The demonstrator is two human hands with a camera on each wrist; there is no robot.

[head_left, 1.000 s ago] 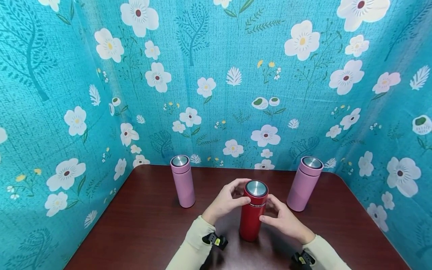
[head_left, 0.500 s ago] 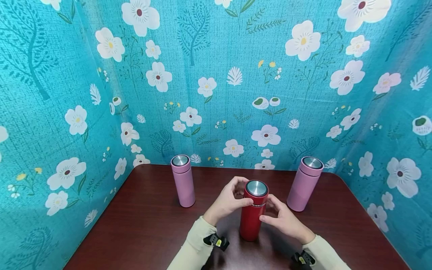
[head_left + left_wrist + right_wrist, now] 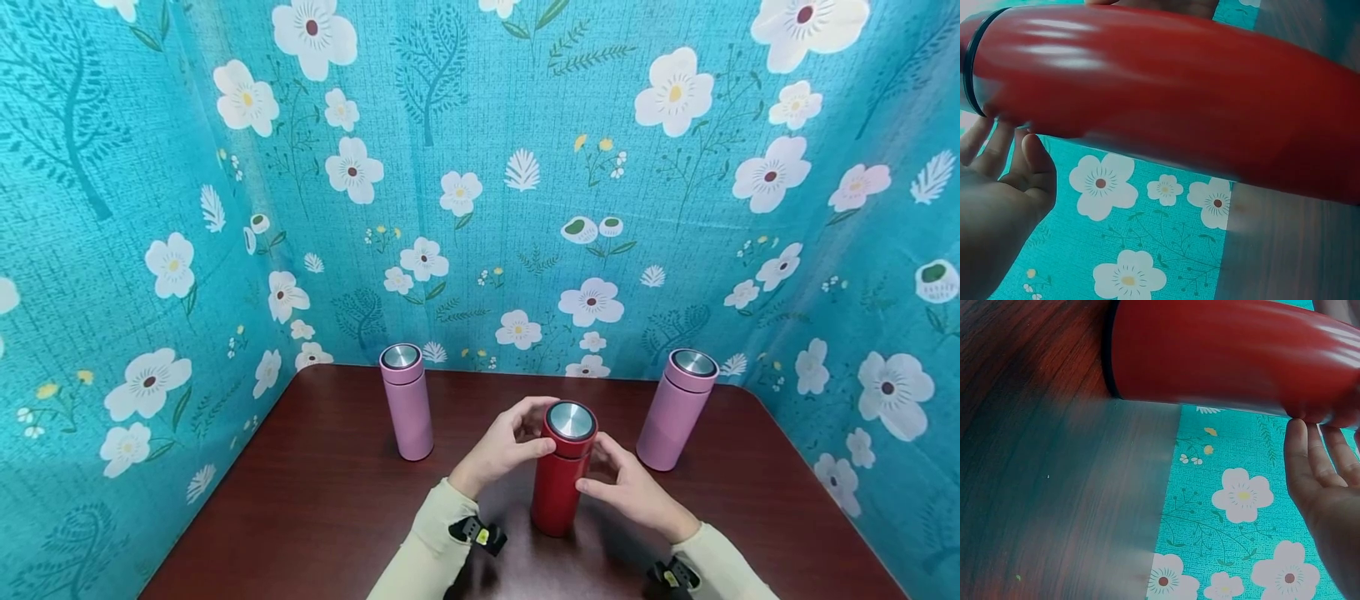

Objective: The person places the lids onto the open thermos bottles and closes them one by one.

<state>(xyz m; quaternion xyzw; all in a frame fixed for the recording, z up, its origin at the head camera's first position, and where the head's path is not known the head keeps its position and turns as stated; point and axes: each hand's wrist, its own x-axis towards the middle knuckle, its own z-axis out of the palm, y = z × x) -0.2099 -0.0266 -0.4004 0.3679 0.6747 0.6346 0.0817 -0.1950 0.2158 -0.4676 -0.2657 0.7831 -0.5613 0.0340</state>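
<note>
A red thermos (image 3: 555,496) stands upright on the table, its lid (image 3: 570,421) topped with a brushed steel disc. My left hand (image 3: 504,450) grips the lid from the left, thumb in front and fingers behind. From the right, my right hand (image 3: 637,492) holds the body just below the lid, its thumb on the near side. The left wrist view shows the red body (image 3: 1147,87) across the picture, with fingertips (image 3: 1035,150) at the lid end. In the right wrist view, fingers (image 3: 1297,444) touch the upper part of the thermos. The fingertips behind it are partly hidden.
One pink thermos (image 3: 408,408) stands upright at the back left, another pink thermos (image 3: 675,417) at the back right, close beyond my right hand. Blue floral cloth (image 3: 480,208) encloses the dark wooden table (image 3: 300,500) at the back and sides.
My left hand and thumb shifted slightly right across the lid half a second ago and now sit back to the left. The right hand and the thermos stay in place.
</note>
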